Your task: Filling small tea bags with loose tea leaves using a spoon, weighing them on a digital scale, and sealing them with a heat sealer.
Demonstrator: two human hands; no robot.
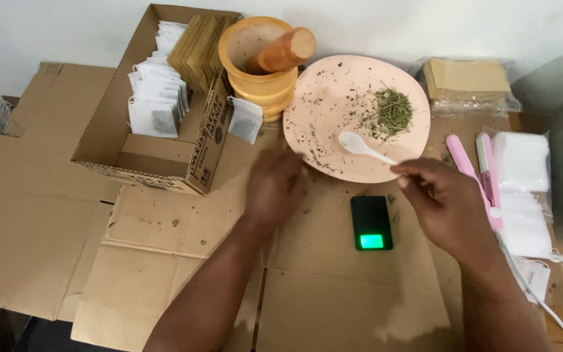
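1. A small black pocket scale [371, 223] lies nearest on the flattened cardboard [164, 261], its green display lit.
2. The right hand [447, 202] pinches the handle of a white plastic spoon [362, 146] between thumb and fingertips.
3. The left hand [274, 186] (blurred) hovers palm down left of the scale; whether its fingers grip anything cannot be told.
4. The spoon's bowl rests on a pink plate [333, 91] beside a heap of dried green herb [391, 112].
5. Farther left stand a wooden mortar [255, 65] with pestle [281, 52] and a box of tea bags [158, 98].
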